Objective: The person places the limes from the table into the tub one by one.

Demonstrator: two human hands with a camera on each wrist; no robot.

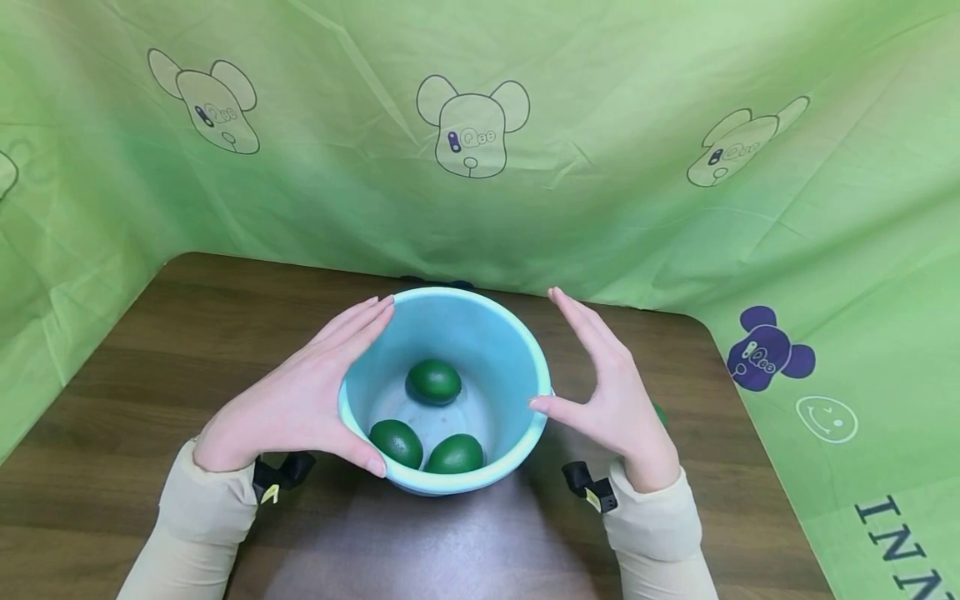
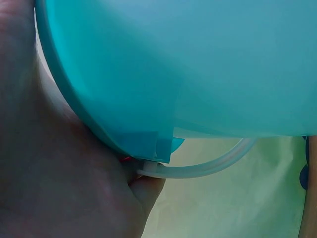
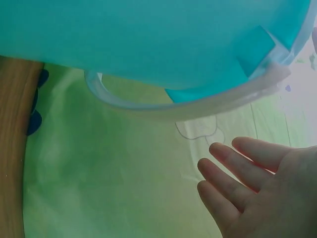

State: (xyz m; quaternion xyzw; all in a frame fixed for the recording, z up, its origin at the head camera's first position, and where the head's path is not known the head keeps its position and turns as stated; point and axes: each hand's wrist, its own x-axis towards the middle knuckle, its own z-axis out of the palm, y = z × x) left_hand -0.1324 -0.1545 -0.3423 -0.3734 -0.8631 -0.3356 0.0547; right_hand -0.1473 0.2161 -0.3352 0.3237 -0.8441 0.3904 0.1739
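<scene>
A light blue bucket (image 1: 444, 482) stands on the wooden table, its mouth towards the head view. Three glossy dark-green oval fruits (image 1: 433, 382) lie on its bottom. My left hand (image 1: 300, 400) lies against the bucket's left side, fingers stretched along the far rim and thumb at the near rim. The left wrist view has the palm close against the rim, beside the pale curved handle (image 2: 213, 167). On the right side, my right hand (image 1: 611, 392) has its thumb at the rim; its straight fingers (image 3: 237, 166) stand apart from the bucket, below the handle in the right wrist view.
Part of a green object (image 1: 660, 414) shows behind my right wrist. A green cloth (image 1: 337, 167) with printed bear heads rises behind and beside the brown table (image 1: 150, 358). Black wrist cameras (image 1: 588, 486) sit at both pale sleeves (image 1: 656, 525).
</scene>
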